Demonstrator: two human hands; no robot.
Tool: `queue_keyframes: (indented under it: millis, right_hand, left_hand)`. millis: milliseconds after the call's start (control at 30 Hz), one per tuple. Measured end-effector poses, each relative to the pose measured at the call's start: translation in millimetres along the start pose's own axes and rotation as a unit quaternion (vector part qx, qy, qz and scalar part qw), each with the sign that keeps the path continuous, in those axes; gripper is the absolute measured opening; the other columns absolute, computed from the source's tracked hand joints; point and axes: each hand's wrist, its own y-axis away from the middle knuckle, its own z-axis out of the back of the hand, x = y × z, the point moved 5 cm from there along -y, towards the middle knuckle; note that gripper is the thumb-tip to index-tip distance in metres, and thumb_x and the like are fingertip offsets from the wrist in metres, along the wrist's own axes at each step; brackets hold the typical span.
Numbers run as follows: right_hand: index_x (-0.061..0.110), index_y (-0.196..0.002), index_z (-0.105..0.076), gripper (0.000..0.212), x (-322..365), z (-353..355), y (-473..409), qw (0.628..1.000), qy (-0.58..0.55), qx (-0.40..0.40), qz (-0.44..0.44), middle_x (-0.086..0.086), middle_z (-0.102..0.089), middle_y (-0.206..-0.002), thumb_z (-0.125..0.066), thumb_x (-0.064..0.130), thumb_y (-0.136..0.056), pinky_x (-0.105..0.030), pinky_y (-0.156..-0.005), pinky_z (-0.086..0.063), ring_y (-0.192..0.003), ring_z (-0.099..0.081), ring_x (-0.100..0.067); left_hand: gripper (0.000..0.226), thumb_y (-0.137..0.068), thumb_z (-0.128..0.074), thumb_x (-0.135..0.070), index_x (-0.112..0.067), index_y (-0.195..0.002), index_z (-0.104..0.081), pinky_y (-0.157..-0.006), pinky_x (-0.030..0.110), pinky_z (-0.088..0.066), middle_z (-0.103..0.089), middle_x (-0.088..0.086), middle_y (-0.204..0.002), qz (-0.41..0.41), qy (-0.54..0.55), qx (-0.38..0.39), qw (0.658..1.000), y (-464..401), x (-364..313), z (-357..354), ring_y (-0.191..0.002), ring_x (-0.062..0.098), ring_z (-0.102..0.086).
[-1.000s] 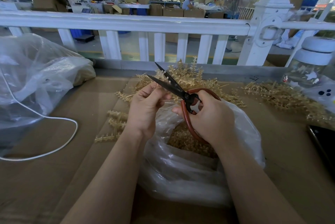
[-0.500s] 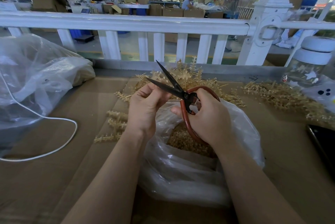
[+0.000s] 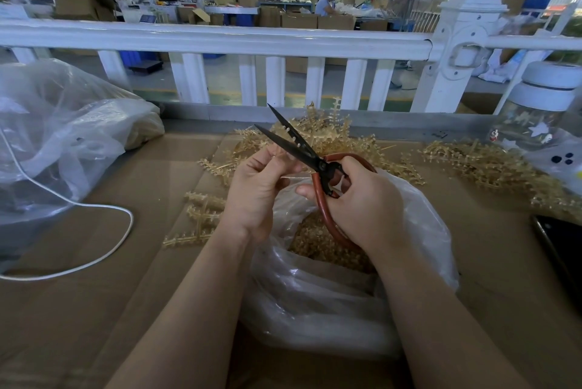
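Observation:
My right hand grips the red-brown handles of black scissors, whose blades stand open and point up to the left. My left hand pinches a thin pale plastic strip just below the blades. Both hands hover over an open clear plastic bag that holds small tan plastic pieces. Tan plastic sprue strips lie in a pile behind the hands and in a smaller group to the left.
Cardboard covers the table. A large clear bag and a white cord lie at the left. More sprues, a white-lidded jar and a dark phone are at the right. A white railing runs behind.
The scissor blades have opened wider and tilted up a little. My left hand has shifted slightly toward the blades with the strip. The bag and piles are unmoved.

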Motion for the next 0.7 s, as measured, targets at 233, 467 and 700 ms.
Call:
queue_keyframes:
  millis: [233, 467, 700]
  right_hand:
    - [0.025, -0.088, -0.067, 0.062, -0.2, 0.6, -0.1, 1.0, -0.005, -0.008, 0.0, 0.017, -0.067, -0.078, -0.056, 0.084, -0.074, -0.019, -0.058, -0.051, -0.066, -0.059, -0.002]
    - [0.023, -0.082, -0.065, 0.065, -2.0, 1.4, 0.5, 1.0, 0.008, -0.009, -0.005, 0.014, -0.064, -0.068, -0.053, 0.087, -0.073, -0.02, -0.053, -0.048, -0.059, -0.058, -0.004]
    - [0.024, -0.087, -0.066, 0.068, -5.0, 0.4, 0.1, 0.999, 0.022, 0.009, -0.024, 0.013, -0.067, -0.072, -0.05, 0.089, -0.071, -0.024, -0.058, -0.051, -0.064, -0.06, -0.006]
  left_hand:
    - [0.017, -0.094, -0.062, -0.012, -0.019, -0.083, -0.072, -0.063, 0.016, -0.048, -0.07, 0.0, -0.085, 0.006, 0.007, 0.005, 1.0, -0.7, 0.9, -0.1, -0.073, 0.007, -0.061]
    - [0.011, -0.088, -0.065, -0.008, -0.018, -0.083, -0.065, -0.062, 0.015, -0.048, -0.067, -0.001, -0.08, -0.01, 0.009, -0.007, 1.0, 0.8, -1.0, -0.5, -0.069, 0.005, -0.061]
    - [0.013, -0.088, -0.062, -0.027, -0.017, -0.095, -0.067, -0.07, 0.021, -0.046, -0.068, -0.002, -0.08, -0.039, -0.025, -0.008, 0.999, 0.3, -4.0, 5.9, -0.074, 0.009, -0.062]
